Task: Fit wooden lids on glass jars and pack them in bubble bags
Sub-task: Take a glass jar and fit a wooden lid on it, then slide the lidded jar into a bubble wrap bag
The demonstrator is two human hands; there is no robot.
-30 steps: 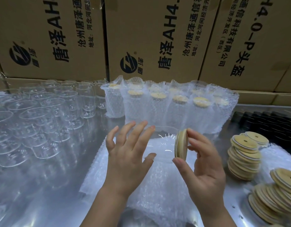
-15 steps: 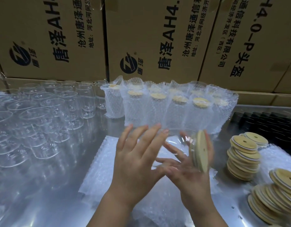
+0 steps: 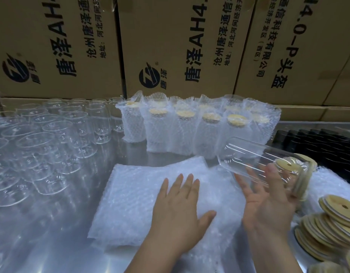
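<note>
Head view: a lidded glass jar (image 3: 254, 160) is cradled on the spread fingers of the right hand (image 3: 268, 196); the left hand (image 3: 176, 209) is laid flat on the bubble bags (image 3: 134, 194). Bagged jars (image 3: 209, 131) are lined up behind; many unlidded jars (image 3: 52, 138) are left.

Cool, even light is cast over the steel worktop (image 3: 58, 241), where broad pale glare is reflected and shadows are kept faint. Edges of the cartons (image 3: 180, 46) are bowed by the wide lens; the tilted jar (image 3: 249, 152) is softened by motion blur.
</note>
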